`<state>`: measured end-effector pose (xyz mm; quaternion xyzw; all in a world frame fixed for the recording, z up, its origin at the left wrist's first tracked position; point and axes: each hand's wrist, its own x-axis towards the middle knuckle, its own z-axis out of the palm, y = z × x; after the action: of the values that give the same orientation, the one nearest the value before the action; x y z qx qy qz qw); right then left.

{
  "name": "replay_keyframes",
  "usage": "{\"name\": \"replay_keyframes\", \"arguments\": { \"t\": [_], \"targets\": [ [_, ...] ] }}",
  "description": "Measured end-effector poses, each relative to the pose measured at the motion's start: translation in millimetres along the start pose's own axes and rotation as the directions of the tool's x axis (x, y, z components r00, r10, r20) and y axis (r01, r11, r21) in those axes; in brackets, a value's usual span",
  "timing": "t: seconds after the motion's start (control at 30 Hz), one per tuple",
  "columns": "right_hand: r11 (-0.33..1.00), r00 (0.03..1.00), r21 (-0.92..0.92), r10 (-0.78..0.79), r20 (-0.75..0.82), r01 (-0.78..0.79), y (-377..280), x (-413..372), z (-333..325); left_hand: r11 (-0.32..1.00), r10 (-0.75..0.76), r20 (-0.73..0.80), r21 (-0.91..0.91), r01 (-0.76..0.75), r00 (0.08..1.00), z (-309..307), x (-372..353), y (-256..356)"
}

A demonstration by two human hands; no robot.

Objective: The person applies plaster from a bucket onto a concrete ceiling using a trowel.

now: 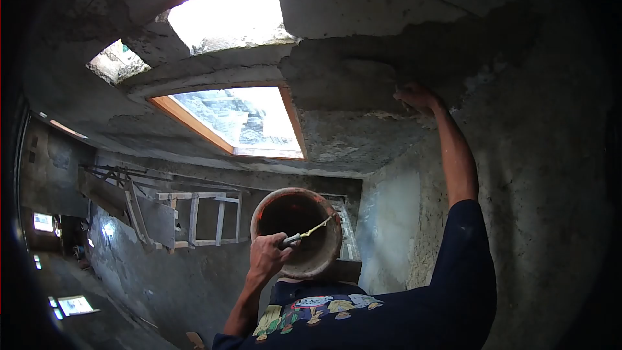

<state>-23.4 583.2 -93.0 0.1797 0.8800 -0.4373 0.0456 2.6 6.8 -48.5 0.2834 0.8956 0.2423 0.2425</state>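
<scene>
Shirt (pixel 389 311) print illegible. Left hand (pixel 269 256) clenched round tool (pixel 299 238) over round bucket (pixel 332 246); right hand (pixel 418 98) at rough grey wall (pixel 363 81), grip unclear.

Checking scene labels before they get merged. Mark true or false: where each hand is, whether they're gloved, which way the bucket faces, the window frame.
1. The left hand grips the handle at the bucket. True.
2. The right hand is inside the bucket. False: it is raised at the rough wall.
3. Both hands wear gloves. False: both are bare.
4. The bucket's open mouth faces the camera. True.
5. The window has an orange-brown frame. True.
</scene>
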Motion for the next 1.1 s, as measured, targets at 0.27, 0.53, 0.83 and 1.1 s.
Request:
{"name": "replay_keyframes", "arguments": {
  "t": [0.27, 0.53, 0.83, 1.1],
  "targets": [
    [0.980, 0.989, 0.177, 0.068, 0.129, -0.091, -8.3, -27.8, -34.8, 0.999, -0.041, 0.093, 0.006, 0.041, 0.995, 12.7, -7.5, -2.1],
    [0.981, 0.980, 0.056, 0.191, -0.050, -0.188, 15.5, -83.8, -47.8, 0.998, -0.056, 0.093, -0.020, 0.059, 0.994, 14.6, -6.2, -2.4],
    [0.747, 0.924, -0.662, -0.206, -0.322, -0.064, -5.6, -82.3, 10.2, 0.996, -0.064, 0.039, -0.060, 0.066, 0.997, 23.7, -6.7, -7.9],
    [0.769, 0.894, -0.639, -0.296, -0.335, 0.015, -52.3, -22.1, 19.6, 0.984, -0.160, 0.024, -0.081, 0.162, 0.987, 27.7, -8.5, -10.1]
  ]
}}
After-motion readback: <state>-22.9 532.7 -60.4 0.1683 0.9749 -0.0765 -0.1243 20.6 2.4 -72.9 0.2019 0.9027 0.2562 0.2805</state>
